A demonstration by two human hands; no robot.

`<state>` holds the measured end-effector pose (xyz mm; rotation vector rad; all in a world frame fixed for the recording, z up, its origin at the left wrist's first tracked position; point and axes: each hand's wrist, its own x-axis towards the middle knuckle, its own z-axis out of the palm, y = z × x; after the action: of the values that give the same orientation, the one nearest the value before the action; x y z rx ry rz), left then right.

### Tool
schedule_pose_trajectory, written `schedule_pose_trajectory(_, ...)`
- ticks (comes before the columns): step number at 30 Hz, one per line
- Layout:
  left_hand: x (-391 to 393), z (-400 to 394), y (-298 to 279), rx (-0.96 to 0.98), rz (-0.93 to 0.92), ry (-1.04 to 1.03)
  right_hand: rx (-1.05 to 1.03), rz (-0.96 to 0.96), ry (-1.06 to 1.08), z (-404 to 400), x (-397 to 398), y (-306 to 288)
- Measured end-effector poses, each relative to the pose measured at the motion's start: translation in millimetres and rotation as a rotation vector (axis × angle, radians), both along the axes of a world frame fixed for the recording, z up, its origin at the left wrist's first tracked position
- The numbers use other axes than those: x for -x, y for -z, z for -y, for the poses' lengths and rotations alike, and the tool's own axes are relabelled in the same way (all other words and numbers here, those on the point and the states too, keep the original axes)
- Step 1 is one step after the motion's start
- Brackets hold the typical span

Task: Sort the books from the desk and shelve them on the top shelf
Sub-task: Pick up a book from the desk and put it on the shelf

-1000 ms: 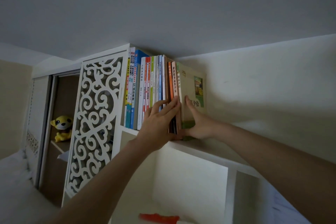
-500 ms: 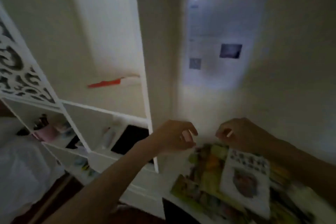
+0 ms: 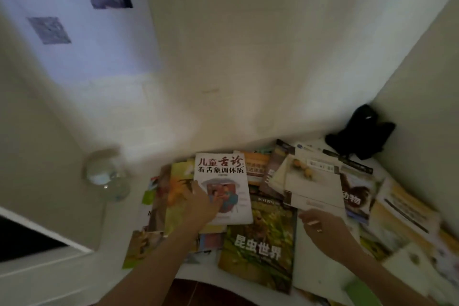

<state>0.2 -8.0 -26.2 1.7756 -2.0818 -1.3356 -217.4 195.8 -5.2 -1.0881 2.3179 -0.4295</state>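
Left hand (image 3: 202,202) on white book (image 3: 222,186) edge — right hand (image 3: 323,227) hovers.

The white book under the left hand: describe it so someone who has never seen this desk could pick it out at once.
Start at the heap of books on the desk below the cream wall. Near the heap's back left edge, right of the glass globe, lies the white book with the left hand resting on it. Unlike its green and yellow neighbours, its cover is white with large red and black characters.

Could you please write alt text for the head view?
Both hands, left and right, reach over loose books piled on a desk; the left rests on a white book. A glass bowl sits left, a black object in the corner.
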Motion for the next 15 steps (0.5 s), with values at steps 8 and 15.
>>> schedule_pose_trajectory(8,6,33,42,0.123,0.253,-0.057,0.184,0.315,-0.004,75,-66,46)
schedule_pose_trajectory(15,5,39,50,-0.162,-0.179,-0.156,0.188,0.635,0.454,96,-80,81)
